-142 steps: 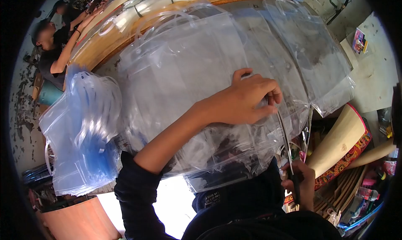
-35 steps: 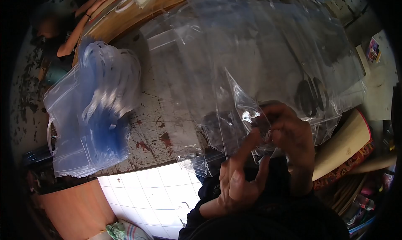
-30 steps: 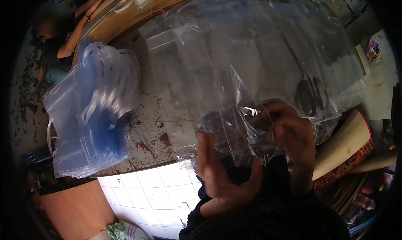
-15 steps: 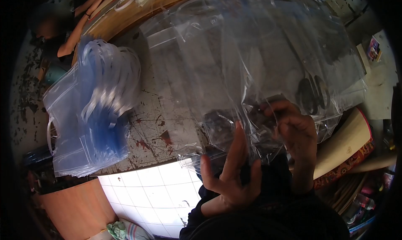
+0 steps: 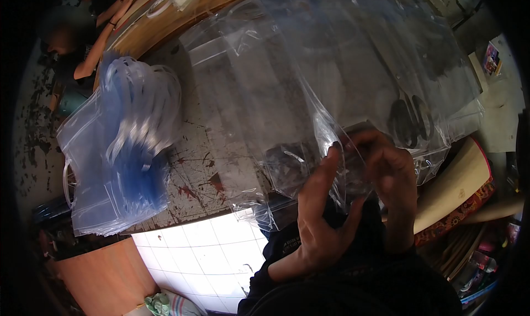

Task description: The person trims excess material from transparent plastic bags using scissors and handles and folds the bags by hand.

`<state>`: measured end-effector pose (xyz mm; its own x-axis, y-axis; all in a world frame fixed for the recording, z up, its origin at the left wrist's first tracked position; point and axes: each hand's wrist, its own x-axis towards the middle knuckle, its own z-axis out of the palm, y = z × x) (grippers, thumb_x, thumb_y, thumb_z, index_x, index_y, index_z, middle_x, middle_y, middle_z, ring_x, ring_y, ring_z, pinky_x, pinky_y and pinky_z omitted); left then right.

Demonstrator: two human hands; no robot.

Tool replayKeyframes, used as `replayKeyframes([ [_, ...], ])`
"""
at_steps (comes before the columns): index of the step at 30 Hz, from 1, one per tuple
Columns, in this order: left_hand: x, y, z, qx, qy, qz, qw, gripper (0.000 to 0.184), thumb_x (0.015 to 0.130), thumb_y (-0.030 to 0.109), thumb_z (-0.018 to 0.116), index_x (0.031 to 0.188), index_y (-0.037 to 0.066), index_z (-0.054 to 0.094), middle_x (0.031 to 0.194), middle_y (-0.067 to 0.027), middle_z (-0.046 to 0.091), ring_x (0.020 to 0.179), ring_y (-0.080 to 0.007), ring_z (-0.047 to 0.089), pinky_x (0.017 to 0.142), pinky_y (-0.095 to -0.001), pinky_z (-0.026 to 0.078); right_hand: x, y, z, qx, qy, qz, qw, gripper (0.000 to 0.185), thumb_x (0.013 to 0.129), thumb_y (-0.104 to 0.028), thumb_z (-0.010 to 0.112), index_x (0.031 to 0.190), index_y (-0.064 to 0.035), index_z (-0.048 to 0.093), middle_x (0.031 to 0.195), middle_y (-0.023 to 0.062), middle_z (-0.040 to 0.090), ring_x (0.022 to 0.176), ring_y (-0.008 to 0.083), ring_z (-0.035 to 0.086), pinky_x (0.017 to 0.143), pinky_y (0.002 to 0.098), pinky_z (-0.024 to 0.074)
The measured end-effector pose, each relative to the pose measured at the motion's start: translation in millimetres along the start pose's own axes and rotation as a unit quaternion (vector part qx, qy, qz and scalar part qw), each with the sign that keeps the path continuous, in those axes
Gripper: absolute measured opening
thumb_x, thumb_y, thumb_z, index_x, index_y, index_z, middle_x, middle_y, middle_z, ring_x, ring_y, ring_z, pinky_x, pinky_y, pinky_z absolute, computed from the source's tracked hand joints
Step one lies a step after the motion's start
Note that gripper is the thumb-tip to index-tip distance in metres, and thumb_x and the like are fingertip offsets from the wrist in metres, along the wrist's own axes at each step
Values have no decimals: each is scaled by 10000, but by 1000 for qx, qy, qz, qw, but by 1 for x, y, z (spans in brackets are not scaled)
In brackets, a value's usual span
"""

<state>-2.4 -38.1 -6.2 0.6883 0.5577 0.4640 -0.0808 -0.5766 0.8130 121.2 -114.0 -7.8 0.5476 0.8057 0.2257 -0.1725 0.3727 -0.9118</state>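
Clear plastic bags [image 5: 243,84] lie in layers over the worktable in front of me. My right hand [image 5: 389,170] has its fingers bent and pinches the near edge of the top clear bag. Beside it, my left hand [image 5: 326,216] is held up with fingers stretched and thumb apart; its fingertip meets a shiny fold of the same bag. Black-handled scissors [image 5: 408,120] show through the plastic, to the right of my right hand. Glare and overlapping layers hide how many bags lie there.
A stack of bluish clear bags with white handles [image 5: 132,150] lies to the left on the scratched worktable [image 5: 193,167]. Another person's arm [image 5: 99,51] reaches in at the upper left. Rolled material [image 5: 452,189] with a patterned edge stands at the right. White tiles [image 5: 199,255] show below.
My left hand has moved right and up, from spread fingers below the bag to touching its fold. The fold has shifted slightly right. My right hand stays nearly in place.
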Motion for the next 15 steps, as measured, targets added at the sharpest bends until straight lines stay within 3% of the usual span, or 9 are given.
replayKeyframes([
  [2,5,0,4,-40,41,18,998,653,662,-52,684,1222,-54,349,1244,-287,420,1127,-363,470,901,-362,423,0,0,0,6,-3,-5,1000,105,753,-85,625,750,9,579,1088,165,513,1160,293,434,948,405,369],
  [6,3,-1,2,53,16,55,997,608,705,15,657,1224,-53,347,1264,-287,376,1170,-359,422,891,-379,426,-2,1,-4,-13,11,20,1000,84,751,-63,614,755,12,577,1085,166,513,1161,298,436,946,409,368],
  [8,4,2,1,90,4,52,995,519,705,6,647,1170,-42,422,1268,-285,369,1149,-362,436,857,-372,447,-3,1,-5,-6,17,27,999,76,758,-57,605,760,15,581,1083,168,513,1158,299,440,944,410,370],
  [15,4,1,1,88,9,37,995,427,696,20,646,1099,-11,509,1262,-274,374,1133,-363,441,796,-357,465,-1,-2,-4,0,4,33,999,104,803,-50,556,785,32,617,1053,166,519,1133,304,465,933,411,382],
])
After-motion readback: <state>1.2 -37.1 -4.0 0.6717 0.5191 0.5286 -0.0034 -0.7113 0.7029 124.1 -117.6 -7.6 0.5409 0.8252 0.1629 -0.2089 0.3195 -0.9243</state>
